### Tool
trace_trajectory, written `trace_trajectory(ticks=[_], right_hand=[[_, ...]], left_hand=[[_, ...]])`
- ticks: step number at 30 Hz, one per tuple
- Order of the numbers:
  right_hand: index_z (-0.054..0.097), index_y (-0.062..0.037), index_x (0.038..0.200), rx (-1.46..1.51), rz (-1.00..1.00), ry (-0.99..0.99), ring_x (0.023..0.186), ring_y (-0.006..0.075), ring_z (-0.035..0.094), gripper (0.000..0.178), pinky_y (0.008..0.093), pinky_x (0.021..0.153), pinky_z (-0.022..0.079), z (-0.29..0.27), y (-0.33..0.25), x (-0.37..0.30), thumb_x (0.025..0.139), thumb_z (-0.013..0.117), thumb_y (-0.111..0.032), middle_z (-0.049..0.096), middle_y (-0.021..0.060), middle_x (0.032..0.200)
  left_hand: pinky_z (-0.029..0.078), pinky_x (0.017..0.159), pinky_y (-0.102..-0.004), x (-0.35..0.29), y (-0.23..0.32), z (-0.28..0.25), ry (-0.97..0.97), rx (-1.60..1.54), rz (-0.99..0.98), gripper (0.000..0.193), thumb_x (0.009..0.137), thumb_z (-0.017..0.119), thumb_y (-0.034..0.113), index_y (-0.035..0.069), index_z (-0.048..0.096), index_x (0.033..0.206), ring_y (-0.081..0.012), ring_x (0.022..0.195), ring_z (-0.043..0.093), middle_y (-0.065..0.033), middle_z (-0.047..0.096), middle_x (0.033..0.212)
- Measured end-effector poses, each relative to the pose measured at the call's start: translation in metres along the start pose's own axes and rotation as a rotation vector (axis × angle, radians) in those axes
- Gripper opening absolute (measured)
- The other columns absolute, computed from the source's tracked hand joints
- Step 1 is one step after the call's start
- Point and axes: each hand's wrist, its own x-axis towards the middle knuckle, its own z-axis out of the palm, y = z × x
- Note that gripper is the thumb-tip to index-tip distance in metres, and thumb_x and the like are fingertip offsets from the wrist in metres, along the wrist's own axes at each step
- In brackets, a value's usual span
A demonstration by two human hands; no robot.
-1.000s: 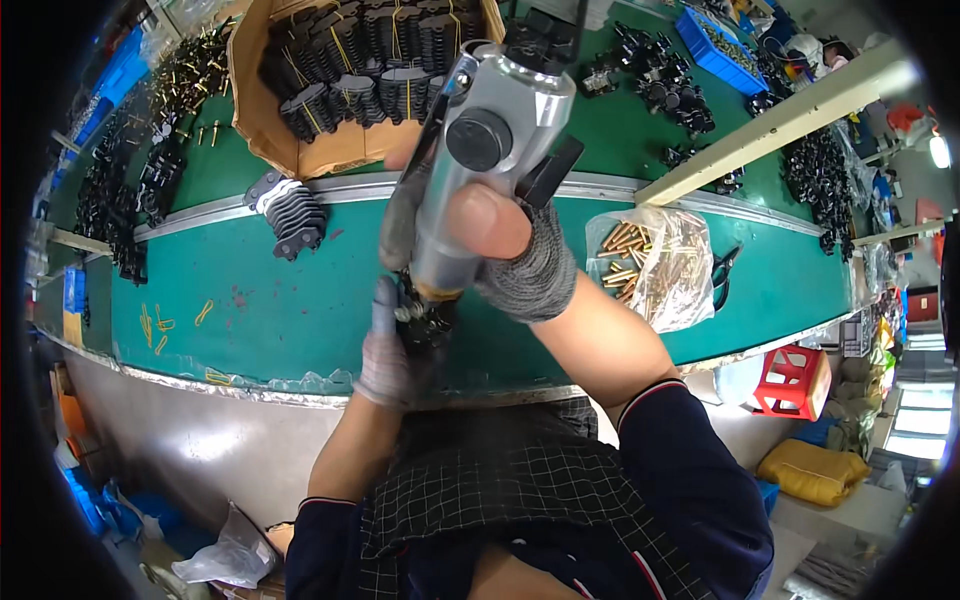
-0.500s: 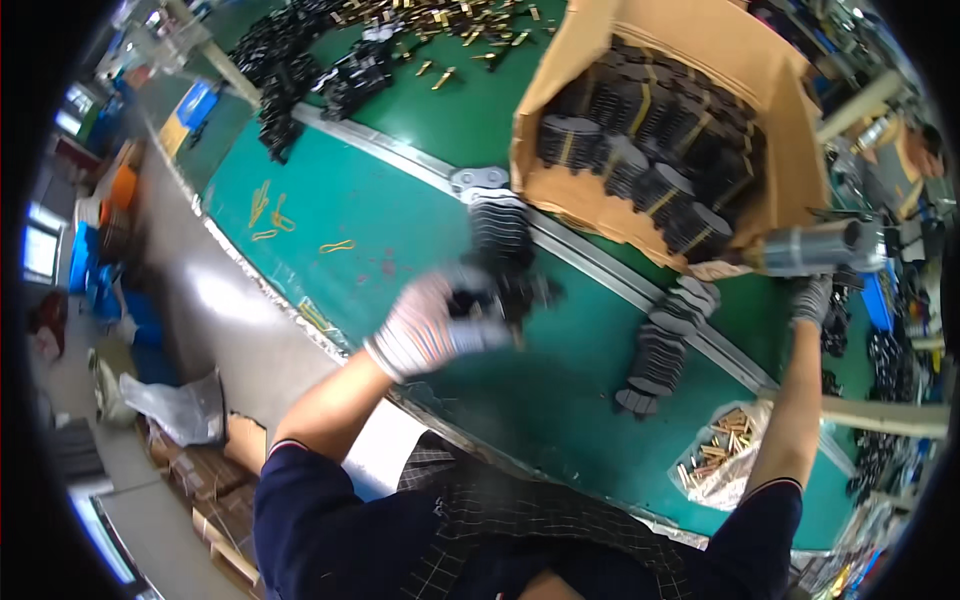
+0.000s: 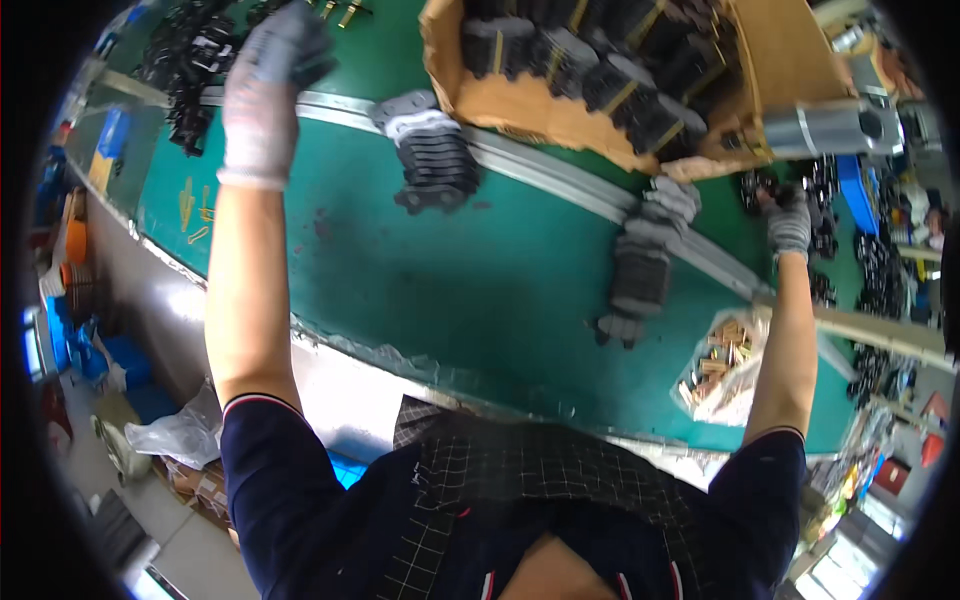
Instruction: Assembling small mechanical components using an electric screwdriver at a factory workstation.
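My left hand [image 3: 262, 120], in a striped knit glove, is stretched far out over the upper left of the table. Motion blurs its fingers beside a dark shape, and I cannot tell whether they grip it. Below and to its right lies a row of flat dark grey plates [image 3: 437, 165], stacked face to face. At the far right my gloved right hand [image 3: 790, 226] has its fingers closed around a small black part [image 3: 784, 194], among other black parts. A second stack of dark plates [image 3: 640, 275] lies between the hands, nearer to the right one.
A cardboard box [image 3: 545, 118] holds several bundled black plate stacks. A grey cylindrical tool [image 3: 820, 130] sits at its right corner. A metal rail [image 3: 545, 175] crosses the green table [image 3: 480, 290]. A plastic bag of brass-coloured pins [image 3: 725, 365] lies by my right forearm. Black parts [image 3: 190, 75] are heaped far left.
My left hand has swung from beside the near plate stack to the far upper left. My right hand has moved farther out to the black parts. The whole view has shifted.
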Motion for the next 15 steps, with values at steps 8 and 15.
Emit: trace_trajectory(ticks=[8,15], right_hand=[[0.054,-0.0072,0.102,0.458,-0.189,-0.430,0.077,0.0165,0.060,0.044,0.0316,0.069,0.051,-0.034,-0.183,-0.239,0.069,0.083,-0.015,0.060,0.0068,0.084],[0.061,-0.0057,0.104,0.324,-0.754,-0.312,0.084,0.0320,0.062,0.046,0.0412,0.079,0.050,0.037,-0.212,-0.311,0.073,0.076,-0.036,0.062,0.0122,0.087]], left_hand=[[0.051,0.080,-0.0369,-0.139,-0.034,0.031,-0.377,1.323,0.283,0.042,0.080,0.071,0.035,0.008,0.062,0.111,-0.0275,0.093,0.063,-0.0132,0.066,0.107],[0.051,0.077,-0.0377,-0.148,-0.069,0.008,-0.216,1.239,-0.070,0.036,0.079,0.073,0.032,0.011,0.065,0.107,-0.0273,0.086,0.063,-0.0121,0.068,0.100]])
